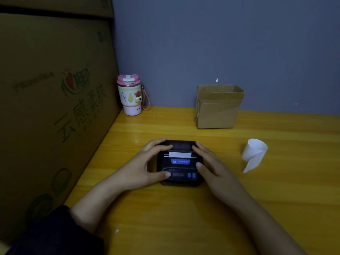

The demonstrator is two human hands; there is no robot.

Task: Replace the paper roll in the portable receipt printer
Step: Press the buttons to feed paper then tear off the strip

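Observation:
A small black receipt printer (pixel 181 165) with a blue label and blue buttons sits on the yellow wooden table (pixel 184 208). Its lid is down, and a short white paper strip (pixel 179 154) sticks out of the slot. My left hand (pixel 147 162) grips the printer's left side, fingers over the lid and thumb on the front panel. My right hand (pixel 209 162) rests against the right side, fingers on the lid and thumb near the front corner. A loose curl of white paper (pixel 254 153) lies on the table to the right, apart from both hands.
A small open cardboard box (pixel 218 107) stands behind the printer by the grey wall. A pink-lidded tumbler (pixel 131 94) sits at the back left corner. Large cardboard boxes (pixel 51 107) wall off the table's left side.

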